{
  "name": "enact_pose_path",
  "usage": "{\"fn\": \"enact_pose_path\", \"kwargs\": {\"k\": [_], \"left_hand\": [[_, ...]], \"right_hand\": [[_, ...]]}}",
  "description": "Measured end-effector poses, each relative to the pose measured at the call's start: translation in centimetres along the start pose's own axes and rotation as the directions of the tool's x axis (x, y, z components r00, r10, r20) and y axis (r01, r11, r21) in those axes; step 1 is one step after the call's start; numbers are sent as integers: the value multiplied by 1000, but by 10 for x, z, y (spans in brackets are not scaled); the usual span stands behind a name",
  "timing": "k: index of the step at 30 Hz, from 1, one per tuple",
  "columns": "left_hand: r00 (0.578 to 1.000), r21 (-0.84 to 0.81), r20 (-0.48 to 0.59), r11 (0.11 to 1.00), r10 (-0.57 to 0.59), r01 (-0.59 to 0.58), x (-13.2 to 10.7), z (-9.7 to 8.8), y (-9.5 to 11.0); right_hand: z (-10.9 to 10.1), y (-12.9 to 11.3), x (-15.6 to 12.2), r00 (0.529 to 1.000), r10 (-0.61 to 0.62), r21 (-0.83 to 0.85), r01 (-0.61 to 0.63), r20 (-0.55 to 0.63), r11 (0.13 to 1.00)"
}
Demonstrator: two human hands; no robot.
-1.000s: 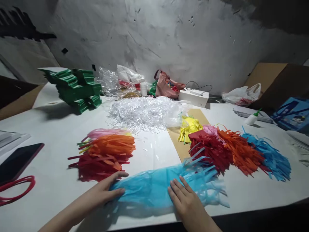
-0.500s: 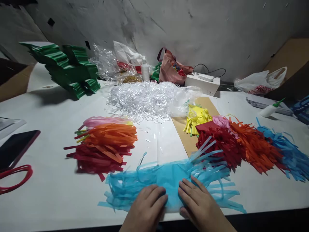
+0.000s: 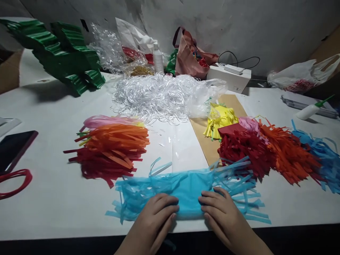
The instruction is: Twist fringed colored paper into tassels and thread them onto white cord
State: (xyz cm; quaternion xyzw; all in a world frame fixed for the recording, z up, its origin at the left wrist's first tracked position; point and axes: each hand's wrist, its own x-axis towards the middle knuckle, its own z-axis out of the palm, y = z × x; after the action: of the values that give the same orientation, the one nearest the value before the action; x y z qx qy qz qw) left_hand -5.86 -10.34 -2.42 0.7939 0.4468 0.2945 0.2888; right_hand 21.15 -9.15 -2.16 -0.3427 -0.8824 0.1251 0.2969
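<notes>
A sheet of light blue tissue paper point(image 3: 190, 191) lies across the table's front edge, its left and right ends cut into fringe and its middle uncut. My left hand point(image 3: 159, 216) rests on its near left part, fingers stretched over the paper. On the near right part lies my right hand point(image 3: 221, 212), its fingers also laid flat on the tissue and slightly spread. Between the fingertips shows a plain strip of blue. To the left sit fringed tissue bundles in pink, orange point(image 3: 119, 140) and dark red point(image 3: 103, 164).
Fringed tassels in yellow point(image 3: 221, 118), red point(image 3: 244, 152), orange point(image 3: 289, 152) and blue point(image 3: 326, 163) lie at right. Behind are white string point(image 3: 156, 95), a green cut-out shape stack point(image 3: 66, 60) and a glue bottle point(image 3: 308, 111). A phone point(image 3: 17, 148) and red cord point(image 3: 21, 184) lie left.
The view has tilted down, raising the background in the picture. My hands have drawn slightly apart on the blue tissue, and its far fringe strips have shifted.
</notes>
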Motion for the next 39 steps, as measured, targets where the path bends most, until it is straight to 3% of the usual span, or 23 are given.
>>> {"fn": "enact_pose_path", "kwargs": {"k": [10,13,17,27,34,39], "left_hand": [[996,109,18,990,-92,89,12,0,8],[987,148,83,981,-135,121,21,-3,9],[958,153,170,966,-231,206,36,-10,7],[860,290,143,851,-490,437,71,-15,0],[843,444,114,786,-526,430,81,-11,1],[831,525,113,743,-544,415,85,-8,4]], "right_hand": [[4,-6,18,995,94,-20,-95,-19,995],[10,-1,23,986,163,-60,-165,-32,984],[17,9,30,958,279,-114,-286,-70,951],[26,16,49,907,416,-376,-407,-60,833],[34,22,50,891,449,-491,-423,-71,762],[27,18,57,915,359,-536,-399,-184,744]]}}
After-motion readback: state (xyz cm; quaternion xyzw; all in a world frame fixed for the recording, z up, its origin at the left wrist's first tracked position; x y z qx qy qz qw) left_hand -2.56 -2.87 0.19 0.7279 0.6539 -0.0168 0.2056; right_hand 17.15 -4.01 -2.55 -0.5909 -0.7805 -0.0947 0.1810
